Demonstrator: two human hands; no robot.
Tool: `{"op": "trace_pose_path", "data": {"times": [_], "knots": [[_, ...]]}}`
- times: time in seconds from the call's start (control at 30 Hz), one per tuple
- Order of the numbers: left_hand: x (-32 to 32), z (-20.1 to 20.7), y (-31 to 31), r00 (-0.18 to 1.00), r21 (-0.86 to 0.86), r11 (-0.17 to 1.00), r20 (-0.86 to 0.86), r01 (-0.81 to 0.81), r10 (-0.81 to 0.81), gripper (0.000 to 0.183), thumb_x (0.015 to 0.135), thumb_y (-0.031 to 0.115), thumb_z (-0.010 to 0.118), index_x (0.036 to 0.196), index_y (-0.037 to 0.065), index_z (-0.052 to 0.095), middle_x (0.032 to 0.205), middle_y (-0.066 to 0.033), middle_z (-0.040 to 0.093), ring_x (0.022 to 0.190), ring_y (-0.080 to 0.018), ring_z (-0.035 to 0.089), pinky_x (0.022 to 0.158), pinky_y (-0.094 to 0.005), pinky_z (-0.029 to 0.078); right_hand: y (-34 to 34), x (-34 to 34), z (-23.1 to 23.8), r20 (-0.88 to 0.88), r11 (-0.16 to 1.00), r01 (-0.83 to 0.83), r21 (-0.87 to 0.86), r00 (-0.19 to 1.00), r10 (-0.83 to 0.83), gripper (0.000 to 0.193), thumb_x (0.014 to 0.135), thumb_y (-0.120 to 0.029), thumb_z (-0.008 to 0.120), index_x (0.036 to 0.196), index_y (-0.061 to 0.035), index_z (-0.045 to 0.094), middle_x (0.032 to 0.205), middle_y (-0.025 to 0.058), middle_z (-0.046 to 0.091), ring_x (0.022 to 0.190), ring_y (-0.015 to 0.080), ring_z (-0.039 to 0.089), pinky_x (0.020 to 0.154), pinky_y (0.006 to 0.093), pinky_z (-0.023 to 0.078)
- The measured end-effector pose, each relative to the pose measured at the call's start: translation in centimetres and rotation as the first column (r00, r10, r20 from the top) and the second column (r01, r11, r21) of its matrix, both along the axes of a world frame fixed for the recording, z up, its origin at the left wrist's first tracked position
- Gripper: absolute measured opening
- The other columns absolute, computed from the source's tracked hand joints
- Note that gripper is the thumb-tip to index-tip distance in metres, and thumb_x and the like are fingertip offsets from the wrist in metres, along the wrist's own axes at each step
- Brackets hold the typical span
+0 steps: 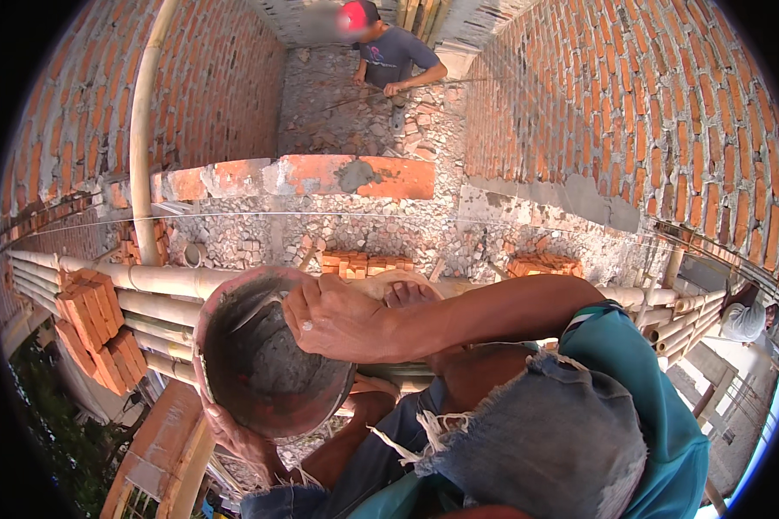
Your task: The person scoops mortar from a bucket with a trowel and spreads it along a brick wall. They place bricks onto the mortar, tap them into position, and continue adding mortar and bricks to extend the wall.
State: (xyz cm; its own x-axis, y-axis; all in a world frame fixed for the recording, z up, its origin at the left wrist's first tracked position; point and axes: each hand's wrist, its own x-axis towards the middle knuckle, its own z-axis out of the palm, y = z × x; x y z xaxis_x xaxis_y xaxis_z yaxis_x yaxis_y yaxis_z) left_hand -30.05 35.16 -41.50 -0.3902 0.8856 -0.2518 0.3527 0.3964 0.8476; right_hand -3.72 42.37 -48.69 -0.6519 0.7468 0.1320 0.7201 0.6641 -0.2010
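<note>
A round reddish bucket (206,346), its inside coated grey, tilts in front of me with wet mortar (277,355) in it. My left hand (238,437) grips the bucket from its lower left side, fingers against the outer wall. Over the far right part of the opening, my right hand (333,318) is closed in a fist around a trowel (264,304). Only a strip of grey blade shows beside the knuckles; the handle is hidden in the fist. Beyond the bucket, a brick wall top (320,176) carries a dab of mortar (355,176).
Bamboo poles (177,278) form the scaffold under me, with stacked bricks (99,329) at the left. An upright bamboo pole (145,130) stands far left, and a taut string (320,214) crosses ahead. Below, a person (394,56) stands on rubble between brick walls. Another person (744,320) is far right.
</note>
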Motion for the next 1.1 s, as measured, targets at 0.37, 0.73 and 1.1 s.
{"op": "trace_pose_path", "data": {"times": [0.37, 0.73, 1.1], "knots": [[3.5, 0.7, 2.0, 0.983, 0.113, 0.993, 0.179, 0.029, -0.049, 0.064, 0.113, 0.045, 0.034, 0.157, -0.001, 0.041, 0.146, -0.017, 0.058, 0.131, -0.0265, 0.057, 0.109, -0.0389, 0.045, 0.7, 3.0, 1.9, 0.049, 0.992, -0.124, 0.002, 0.991, 0.123, 0.024, 0.076, -0.019, 0.067, 0.088, 0.0016, 0.068, 0.072, 0.0031, 0.058, 0.071, 0.0169, 0.062, 0.059, 0.0314, 0.048], [1.3, 0.5, 1.7, 0.979, 0.06, 0.994, 0.176, 0.091, -0.1, 0.061, 0.113, 0.039, 0.039, 0.151, -0.008, 0.046, 0.151, -0.0184, 0.054, 0.143, -0.0277, 0.048, 0.123, -0.0428, 0.031, 4.0, 1.9, 7.0, 0.238, 0.93, -0.366, 0.037, 0.907, 0.347, 0.041, 0.077, -0.014, 0.068, 0.114, 0.0037, 0.063, 0.083, 0.0046, 0.054, 0.073, 0.015, 0.058, 0.065, 0.0286, 0.051], [2.9, 0.4, 0.3, 0.998, 0.093, 0.994, 0.048, -0.05, 0.045, 0.053, 0.112, 0.034, 0.048, 0.142, -0.008, 0.057, 0.128, -0.0161, 0.067, 0.122, -0.0204, 0.057, 0.108, -0.0369, 0.042, 9.9, -0.9, 7.3, 0.231, 0.722, -0.395, -0.568, 0.765, 0.601, 0.035, 0.087, -0.008, 0.064, 0.115, 0.0119, 0.063, 0.091, 0.0267, 0.066, 0.087, 0.037, 0.069, 0.079, 0.0461, 0.057]]}}
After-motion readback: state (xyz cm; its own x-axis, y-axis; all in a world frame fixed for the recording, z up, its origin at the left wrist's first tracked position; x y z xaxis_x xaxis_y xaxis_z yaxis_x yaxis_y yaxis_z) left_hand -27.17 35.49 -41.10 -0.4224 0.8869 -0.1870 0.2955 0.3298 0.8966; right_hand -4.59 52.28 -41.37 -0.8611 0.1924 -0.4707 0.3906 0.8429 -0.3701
